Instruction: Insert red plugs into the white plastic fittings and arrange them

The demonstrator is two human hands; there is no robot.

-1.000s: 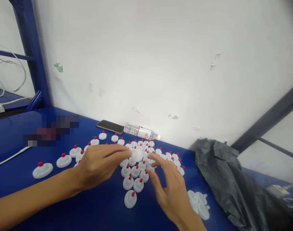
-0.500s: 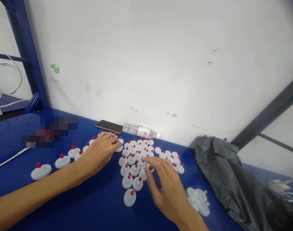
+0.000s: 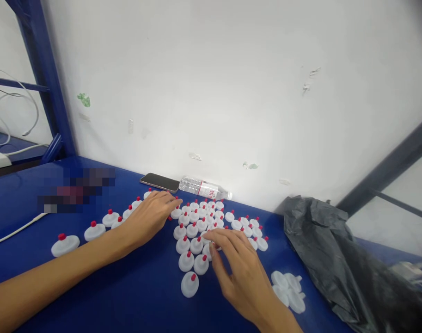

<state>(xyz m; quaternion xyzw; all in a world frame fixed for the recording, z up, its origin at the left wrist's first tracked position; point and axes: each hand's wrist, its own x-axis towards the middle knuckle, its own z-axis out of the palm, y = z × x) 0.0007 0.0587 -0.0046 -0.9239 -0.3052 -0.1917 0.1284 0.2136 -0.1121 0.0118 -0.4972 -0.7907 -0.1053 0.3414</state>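
Note:
Several white round caps with red tips [image 3: 190, 284] stand in a dense cluster on the blue table [image 3: 134, 286]. My left hand [image 3: 155, 212] is palm down at the cluster's left edge, its fingers stretched toward a white cap [image 3: 176, 212]; their undersides are hidden. Over the cluster's right side hovers my right hand [image 3: 240, 261]. Its thumb and forefinger are slightly apart beside the caps, with nothing visible between them. A looser row of red-tipped caps [image 3: 94, 231] extends along the left, partly behind my left forearm.
White caps without red tips [image 3: 289, 291] lie in a small group at the right, near a black plastic bag [image 3: 321, 245]. Against the wall are a phone [image 3: 159, 182] and a clear bottle [image 3: 205, 188] on its side. A white cable [image 3: 18, 229] comes in from the left.
The whole view has shifted slightly, so the scene sits a little further right. My left hand has moved slightly right along the caps; my right hand stays nearly in place.

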